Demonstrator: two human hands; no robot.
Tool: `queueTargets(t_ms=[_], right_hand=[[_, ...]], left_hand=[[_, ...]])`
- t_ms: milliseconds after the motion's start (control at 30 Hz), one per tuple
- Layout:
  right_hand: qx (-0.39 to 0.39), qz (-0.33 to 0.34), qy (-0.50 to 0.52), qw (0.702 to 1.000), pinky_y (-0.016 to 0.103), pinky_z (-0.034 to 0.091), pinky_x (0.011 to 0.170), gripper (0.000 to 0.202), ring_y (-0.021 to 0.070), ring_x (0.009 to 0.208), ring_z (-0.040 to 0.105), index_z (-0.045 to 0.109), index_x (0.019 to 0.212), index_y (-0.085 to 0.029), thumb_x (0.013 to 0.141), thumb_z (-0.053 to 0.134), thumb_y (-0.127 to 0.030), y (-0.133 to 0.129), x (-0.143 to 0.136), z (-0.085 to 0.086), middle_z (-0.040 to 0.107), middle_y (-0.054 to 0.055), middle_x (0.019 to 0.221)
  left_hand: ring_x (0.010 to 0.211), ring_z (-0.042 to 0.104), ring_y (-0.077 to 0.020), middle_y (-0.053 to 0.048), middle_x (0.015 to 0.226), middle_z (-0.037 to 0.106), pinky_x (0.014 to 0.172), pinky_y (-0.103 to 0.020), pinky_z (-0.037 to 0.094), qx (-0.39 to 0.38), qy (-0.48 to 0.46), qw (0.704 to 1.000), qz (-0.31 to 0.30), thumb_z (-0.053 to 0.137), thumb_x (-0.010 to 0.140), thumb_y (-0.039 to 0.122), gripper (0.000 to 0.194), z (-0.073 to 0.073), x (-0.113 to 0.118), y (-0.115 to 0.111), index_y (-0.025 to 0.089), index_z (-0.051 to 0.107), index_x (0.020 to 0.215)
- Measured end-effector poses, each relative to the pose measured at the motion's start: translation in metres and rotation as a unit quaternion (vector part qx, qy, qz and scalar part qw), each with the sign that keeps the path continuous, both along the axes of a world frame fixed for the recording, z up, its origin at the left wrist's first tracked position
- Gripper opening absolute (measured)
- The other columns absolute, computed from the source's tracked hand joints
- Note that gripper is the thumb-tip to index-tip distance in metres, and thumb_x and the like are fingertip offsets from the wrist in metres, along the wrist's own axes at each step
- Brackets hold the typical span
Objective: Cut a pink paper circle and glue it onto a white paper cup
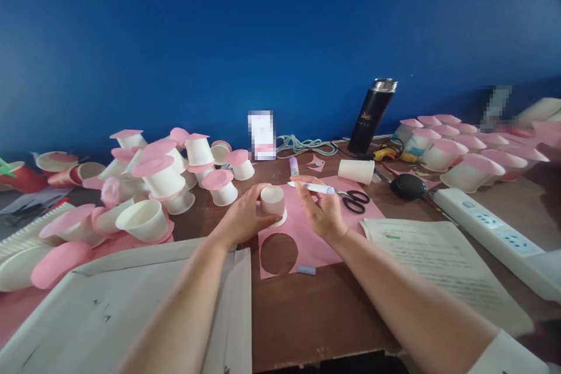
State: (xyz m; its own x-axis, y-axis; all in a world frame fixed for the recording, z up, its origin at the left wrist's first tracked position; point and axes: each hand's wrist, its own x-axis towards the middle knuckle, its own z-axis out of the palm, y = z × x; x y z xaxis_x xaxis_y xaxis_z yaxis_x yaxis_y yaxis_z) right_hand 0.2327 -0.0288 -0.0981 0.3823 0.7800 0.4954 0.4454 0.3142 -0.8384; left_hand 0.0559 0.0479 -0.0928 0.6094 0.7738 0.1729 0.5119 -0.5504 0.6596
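My left hand (246, 210) is closed round a small white paper cup (272, 201), which stands upside down on a sheet of pink paper (315, 245). In my right hand (323, 210) is a white marker pen (316, 187), its tip pointing left toward the cup. A round hole is cut through the pink sheet in front of the cup. Near that hole lies a small grey-blue pen cap (306, 270). Just beyond my right hand are black-handled scissors (354, 201), partly hidden, and a purple-capped glue stick (293, 166).
Many white cups topped with pink discs (153, 175) crowd the left; more stand at the right. A cup (356, 171) lies on its side near a black flask (372, 117). Printed papers (438, 269), a power strip (495, 234) and a black mouse (408, 186) occupy the right.
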Motion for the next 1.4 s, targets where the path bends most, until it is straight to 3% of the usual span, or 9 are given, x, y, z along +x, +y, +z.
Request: queueTargets(t_ms=[200,400,533,667,1167,1400], right_hand=[[-0.020,0.003,-0.006,1.000,0.027,0.043,0.062,0.031,0.0165,0.066,0.057,0.069,0.097,-0.021,0.091,0.049,-0.044,0.001,0.004,-0.001,0.058,0.002,0.065],[-0.017,-0.019,-0.042,0.999,0.025,0.042,0.064,0.034,0.0157,0.070,0.058,0.069,0.087,-0.020,0.091,0.047,-0.046,0.000,0.005,0.002,0.066,0.004,0.080],[-0.029,-0.050,-0.037,0.998,0.024,0.039,0.057,0.040,0.0136,0.060,0.054,0.068,0.078,-0.016,0.089,0.048,-0.049,0.001,0.007,0.000,0.061,0.002,0.064],[-0.034,-0.055,-0.037,0.997,0.023,0.034,0.051,0.042,0.0113,0.052,0.048,0.066,0.072,-0.015,0.088,0.050,-0.050,0.002,0.007,-0.003,0.055,0.000,0.057],[-0.033,0.061,-0.068,0.995,0.024,0.036,0.050,0.038,0.0122,0.054,0.051,0.062,0.061,-0.016,0.086,0.054,-0.044,-0.005,0.001,-0.005,0.057,0.002,0.057],[-0.069,0.205,-0.089,0.972,0.024,0.043,0.056,0.020,0.0129,0.061,0.057,0.065,0.071,-0.017,0.084,0.058,-0.030,-0.007,-0.002,-0.002,0.064,0.001,0.066]], left_hand=[[0.115,0.054,-0.0267,-0.005,0.126,0.058,0.096,-0.043,0.044,0.022,0.028,0.999,-0.009,0.071,0.068,0.044,0.064,0.003,-0.001,0.000,0.028,0.048,0.126],[0.121,0.051,-0.0280,-0.009,0.133,0.054,0.099,-0.044,0.043,0.013,-0.024,0.999,-0.020,0.065,0.074,0.054,0.065,0.008,-0.005,0.001,0.024,0.047,0.129],[0.114,0.055,-0.0251,-0.009,0.129,0.057,0.098,-0.041,0.044,0.013,-0.066,0.997,-0.036,0.054,0.084,0.052,0.050,0.014,-0.005,0.001,0.023,0.053,0.125],[0.110,0.057,-0.0237,-0.006,0.122,0.061,0.096,-0.039,0.045,0.030,-0.065,0.996,-0.053,0.055,0.084,0.051,0.042,0.018,-0.005,0.000,0.025,0.060,0.117],[0.109,0.059,-0.0228,-0.004,0.119,0.064,0.094,-0.036,0.046,0.041,-0.046,0.996,-0.065,0.058,0.081,0.053,0.043,0.019,-0.006,-0.001,0.025,0.061,0.113],[0.108,0.059,-0.0215,-0.004,0.116,0.064,0.091,-0.035,0.048,0.021,-0.069,0.995,-0.073,0.059,0.081,0.052,0.041,0.018,-0.007,0.000,0.024,0.060,0.112]])
